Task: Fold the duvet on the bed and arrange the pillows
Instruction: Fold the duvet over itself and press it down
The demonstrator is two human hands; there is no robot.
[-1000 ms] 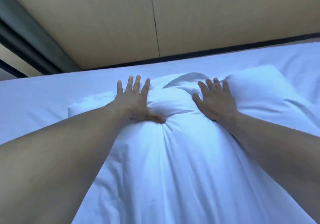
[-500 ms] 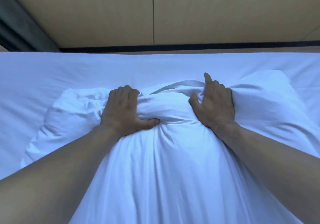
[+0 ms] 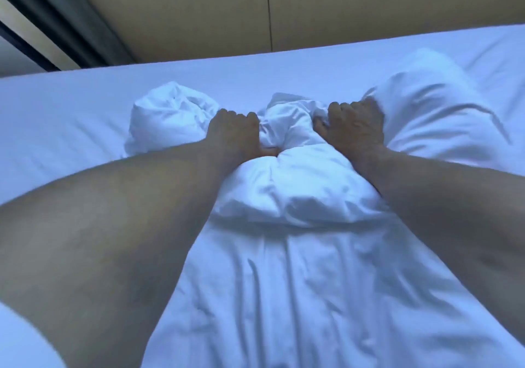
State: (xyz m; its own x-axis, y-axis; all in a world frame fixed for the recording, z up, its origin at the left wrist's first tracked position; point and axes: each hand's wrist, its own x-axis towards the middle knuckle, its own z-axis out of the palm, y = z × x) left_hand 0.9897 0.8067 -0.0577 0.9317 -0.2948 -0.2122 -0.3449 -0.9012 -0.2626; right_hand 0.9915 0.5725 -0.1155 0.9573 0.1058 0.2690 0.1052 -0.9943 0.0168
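Where our forearms enter from the bottom corners, the white duvet (image 3: 284, 296) fills the near ground, creased lengthwise and running away from us up the middle of the bed (image 3: 71, 106). Past the creases it humps into a thick bunched roll lying crosswise between our wrists.

Left hand (image 3: 233, 134): fingers curled tight, knuckles up, a fistful of duvet cloth gathered inside the grip; thumb tucked low against the roll. Cloth bulges out on the far left side of the fist in a rounded wad.

Right hand (image 3: 352, 126): fingers likewise clenched into the fabric, knuckles toward the far side, fingertips buried in the folds. A knot of duvet stands pinched up between our two fists, touching both.

Just beside the right hand, to its right, a plump white mass (image 3: 434, 111) swells up; we cannot tell whether it is a pillow or more duvet.

Beyond the hands, bare white sheet lies smooth to the far edge of the mattress. Behind that, a tan panelled wall (image 3: 199, 12) with one vertical seam; dark curtain (image 3: 65, 18) at far left.
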